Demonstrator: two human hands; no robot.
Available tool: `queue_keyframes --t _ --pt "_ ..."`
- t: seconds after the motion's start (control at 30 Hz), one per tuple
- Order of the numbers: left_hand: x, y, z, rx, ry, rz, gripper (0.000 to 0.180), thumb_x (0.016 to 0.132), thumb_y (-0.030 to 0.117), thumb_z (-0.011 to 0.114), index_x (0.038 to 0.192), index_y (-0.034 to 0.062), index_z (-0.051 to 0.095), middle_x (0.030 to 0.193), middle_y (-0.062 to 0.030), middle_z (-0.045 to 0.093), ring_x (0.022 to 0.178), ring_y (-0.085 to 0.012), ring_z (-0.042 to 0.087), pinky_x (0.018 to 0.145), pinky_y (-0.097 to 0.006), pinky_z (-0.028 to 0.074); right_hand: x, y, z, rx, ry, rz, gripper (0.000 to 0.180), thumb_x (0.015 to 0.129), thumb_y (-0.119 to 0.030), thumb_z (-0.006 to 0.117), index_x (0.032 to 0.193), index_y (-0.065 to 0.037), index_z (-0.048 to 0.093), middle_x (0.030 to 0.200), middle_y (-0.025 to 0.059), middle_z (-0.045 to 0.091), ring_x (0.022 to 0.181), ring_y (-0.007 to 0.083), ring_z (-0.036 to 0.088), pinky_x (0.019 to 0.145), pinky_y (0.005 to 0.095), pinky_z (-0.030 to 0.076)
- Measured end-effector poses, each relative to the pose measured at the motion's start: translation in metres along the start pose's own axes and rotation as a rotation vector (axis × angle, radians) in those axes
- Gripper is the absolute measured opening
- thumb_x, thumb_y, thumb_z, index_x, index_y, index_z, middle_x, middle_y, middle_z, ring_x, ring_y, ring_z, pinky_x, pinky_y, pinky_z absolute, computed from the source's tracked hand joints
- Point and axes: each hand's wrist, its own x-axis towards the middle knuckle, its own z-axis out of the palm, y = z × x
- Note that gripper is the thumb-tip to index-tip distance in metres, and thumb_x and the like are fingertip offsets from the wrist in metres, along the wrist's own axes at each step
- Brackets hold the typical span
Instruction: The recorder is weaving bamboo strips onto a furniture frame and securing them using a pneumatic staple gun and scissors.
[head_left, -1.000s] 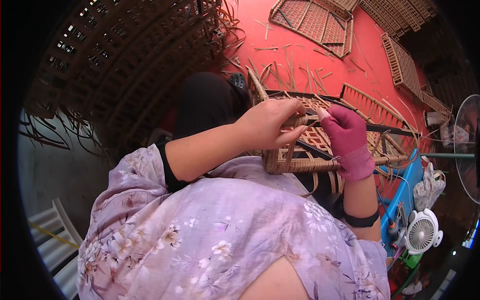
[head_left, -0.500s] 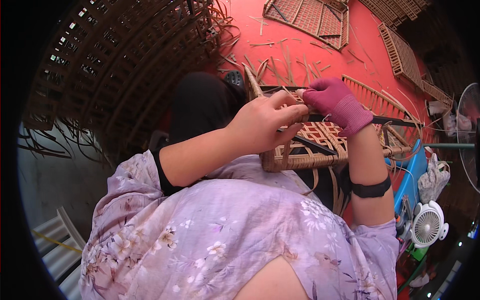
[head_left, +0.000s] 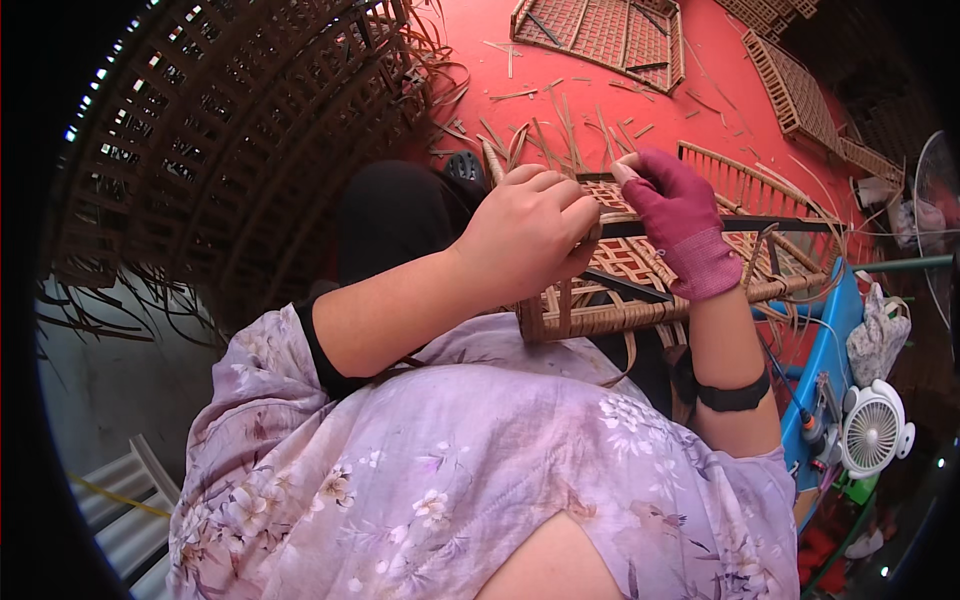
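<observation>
A woven wicker panel (head_left: 600,318) with a lattice face and dark bars lies across my lap. My bare left hand (head_left: 530,232) is closed over its left part, knuckles up, beside the end of a black bar (head_left: 740,224). What its fingers grip is hidden beneath them. My right hand (head_left: 678,215), in a magenta glove with a bare thumb tip showing, is held above the panel with its fingers curled in. Anything pinched there is too small to make out. A loose brown strip (head_left: 630,352) hangs from the panel's near edge.
A large dark woven piece (head_left: 250,130) rises at the left. Cut strips (head_left: 570,125) litter the red floor (head_left: 590,65), where another wicker panel (head_left: 605,35) lies. At right are a blue stand (head_left: 830,335), a white fan (head_left: 873,430) and more wicker panels (head_left: 790,85).
My left fingers have curled in from a more spread pose. The right hand has drawn slightly away from the left, opening a gap between them. The whole view has shifted a little.
</observation>
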Motion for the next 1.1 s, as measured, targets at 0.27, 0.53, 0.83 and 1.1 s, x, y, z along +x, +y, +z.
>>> queue_keyframes --t 0.27,0.53,0.83,1.1 --pt "0.017 0.003 -0.005 0.096 -0.264 0.039 0.030 0.072 0.019 0.075 0.092 0.0065 0.057 0.086 -0.0098 0.064 0.087 -0.0294 0.065 0.086 -0.041 0.049 -0.037 0.019 -0.009 -0.467 0.132 -0.560 0.020 0.087 -0.023 0.070 0.103 -0.011 0.067 0.094 0.0083 0.067 0.088 0.0293 0.064 0.082 0.0408 0.047" --pt "0.026 -0.001 -0.012 -0.099 -0.466 -0.135 0.033 0.077 0.019 0.075 0.102 0.0049 0.059 0.085 -0.0113 0.067 0.088 -0.0321 0.066 0.085 -0.044 0.050 -0.035 0.024 -0.009 -0.501 0.133 -0.653 0.024 0.086 -0.031 0.071 0.103 -0.013 0.070 0.092 0.0054 0.070 0.089 0.0272 0.065 0.088 0.0407 0.044" --pt "0.017 0.008 -0.012 -0.046 -0.395 -0.204 0.030 0.080 0.021 0.075 0.105 0.0046 0.070 0.091 -0.0122 0.069 0.088 -0.0322 0.068 0.080 -0.041 0.056 -0.036 0.027 -0.005 -0.473 0.165 -0.641 0.022 0.084 -0.031 0.074 0.099 -0.015 0.070 0.090 0.0048 0.070 0.086 0.0274 0.066 0.089 0.0411 0.043" --pt "0.019 0.014 -0.018 -0.109 -0.302 -0.285 0.029 0.078 0.019 0.079 0.103 0.0046 0.074 0.087 -0.0124 0.068 0.083 -0.0311 0.069 0.077 -0.039 0.056 -0.037 0.029 -0.005 -0.472 0.181 -0.632 0.024 0.083 -0.031 0.075 0.099 -0.014 0.069 0.090 0.0054 0.071 0.087 0.0270 0.066 0.088 0.0399 0.044"
